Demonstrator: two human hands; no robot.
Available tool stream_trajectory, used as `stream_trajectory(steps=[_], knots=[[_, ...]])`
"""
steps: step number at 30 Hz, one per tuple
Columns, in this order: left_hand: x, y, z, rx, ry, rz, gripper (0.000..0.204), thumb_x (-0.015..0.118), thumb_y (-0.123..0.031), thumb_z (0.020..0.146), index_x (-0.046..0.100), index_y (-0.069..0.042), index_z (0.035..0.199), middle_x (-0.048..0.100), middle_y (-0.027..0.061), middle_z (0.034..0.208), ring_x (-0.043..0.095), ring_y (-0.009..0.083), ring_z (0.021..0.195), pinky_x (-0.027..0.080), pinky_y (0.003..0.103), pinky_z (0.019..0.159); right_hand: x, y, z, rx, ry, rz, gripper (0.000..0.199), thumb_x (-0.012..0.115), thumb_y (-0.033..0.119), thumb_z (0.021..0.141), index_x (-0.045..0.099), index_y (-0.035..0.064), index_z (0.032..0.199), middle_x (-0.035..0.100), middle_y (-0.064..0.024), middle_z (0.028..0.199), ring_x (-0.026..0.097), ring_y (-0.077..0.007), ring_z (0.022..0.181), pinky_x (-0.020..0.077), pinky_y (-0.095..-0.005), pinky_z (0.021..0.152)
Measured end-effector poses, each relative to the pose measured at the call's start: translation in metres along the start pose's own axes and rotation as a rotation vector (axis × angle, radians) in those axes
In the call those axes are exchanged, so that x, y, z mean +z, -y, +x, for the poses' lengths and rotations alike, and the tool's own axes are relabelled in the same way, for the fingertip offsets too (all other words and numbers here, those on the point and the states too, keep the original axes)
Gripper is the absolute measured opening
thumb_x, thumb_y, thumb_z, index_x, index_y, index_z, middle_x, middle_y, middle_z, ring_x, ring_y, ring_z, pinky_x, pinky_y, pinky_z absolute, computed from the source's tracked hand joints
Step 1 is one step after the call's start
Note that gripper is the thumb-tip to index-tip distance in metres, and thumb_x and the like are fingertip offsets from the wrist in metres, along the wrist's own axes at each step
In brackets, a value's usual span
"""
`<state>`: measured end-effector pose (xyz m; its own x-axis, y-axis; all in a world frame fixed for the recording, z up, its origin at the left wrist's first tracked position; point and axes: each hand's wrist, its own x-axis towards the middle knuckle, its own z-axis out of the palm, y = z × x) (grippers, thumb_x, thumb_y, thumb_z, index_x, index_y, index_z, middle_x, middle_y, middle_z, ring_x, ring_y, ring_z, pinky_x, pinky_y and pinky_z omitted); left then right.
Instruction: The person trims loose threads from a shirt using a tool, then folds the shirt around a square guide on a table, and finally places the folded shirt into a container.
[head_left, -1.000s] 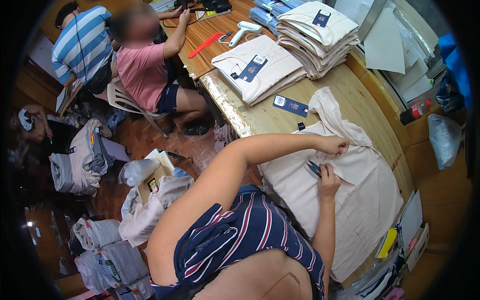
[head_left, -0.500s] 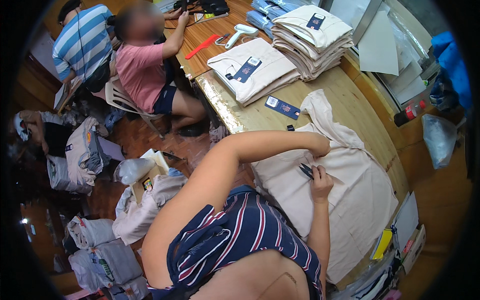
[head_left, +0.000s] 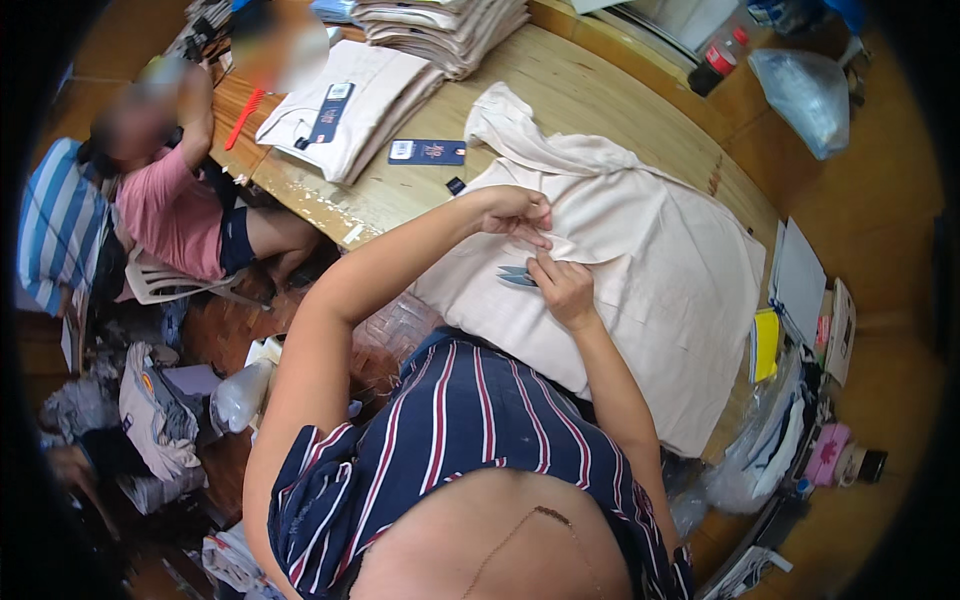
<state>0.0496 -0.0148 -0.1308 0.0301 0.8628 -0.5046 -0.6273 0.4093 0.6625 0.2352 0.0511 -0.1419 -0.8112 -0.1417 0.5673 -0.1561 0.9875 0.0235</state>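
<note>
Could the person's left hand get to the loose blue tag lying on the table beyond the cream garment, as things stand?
Probably yes. The left hand pinches the cream garment, and the blue tag lies flat on bare wooden table just beyond, with nothing between them.

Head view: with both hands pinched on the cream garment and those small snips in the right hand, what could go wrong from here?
1. The right hand holds small blue snips flat against the cream garment; their tips lie on the cloth and could nick it.
2. The left hand pinches a fold right beside the blades, so its fingers could get caught.
3. The garment hangs over the table edge toward the person's lap and might slide as it is tugged.
</note>
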Motion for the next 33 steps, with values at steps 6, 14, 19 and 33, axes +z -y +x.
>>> stream_trajectory(steps=[6,14,19,33], knots=[[0.006,0.024,-0.015,0.092,-0.036,-0.140,0.011,0.044,-0.008,0.087,0.049,0.002,0.085,0.052,0.0149,0.104,0.054,0.0310,0.098,0.049,0.034,0.084,-0.011,-0.002,-0.016,0.398,-0.108,0.162,0.023,0.063,0.011,0.063,0.059,0.0075,0.085,0.058,-0.0035,0.078,0.056,-0.0181,0.059,0.0427,-0.0295,0.051],[0.001,0.044,-0.019,0.236,0.035,-0.257,0.013,0.048,-0.011,0.085,0.052,0.001,0.082,0.049,0.0158,0.113,0.054,0.0251,0.100,0.046,0.032,0.088,-0.021,-0.004,-0.003,0.673,-0.013,0.101,0.030,0.070,0.025,0.064,0.061,0.0080,0.087,0.056,-0.0037,0.069,0.056,-0.0209,0.060,0.0435,-0.0318,0.054],[0.009,0.041,-0.025,0.233,-0.013,-0.222,0.012,0.050,-0.011,0.085,0.052,0.001,0.083,0.049,0.0148,0.113,0.054,0.0228,0.099,0.046,0.031,0.088,-0.019,0.000,0.003,0.687,0.008,0.069,0.027,0.069,0.024,0.065,0.061,0.0081,0.085,0.056,-0.0040,0.068,0.056,-0.0221,0.061,0.0437,-0.0327,0.053],[0.007,0.051,-0.019,0.321,-0.049,-0.101,0.013,0.050,-0.009,0.084,0.054,0.003,0.083,0.045,0.0157,0.121,0.056,0.0204,0.097,0.047,0.027,0.085,-0.020,-0.004,0.001,0.926,0.008,0.236,0.023,0.069,0.025,0.066,0.065,0.0090,0.082,0.063,-0.0056,0.074,0.060,-0.0232,0.061,0.0458,-0.0316,0.055]])
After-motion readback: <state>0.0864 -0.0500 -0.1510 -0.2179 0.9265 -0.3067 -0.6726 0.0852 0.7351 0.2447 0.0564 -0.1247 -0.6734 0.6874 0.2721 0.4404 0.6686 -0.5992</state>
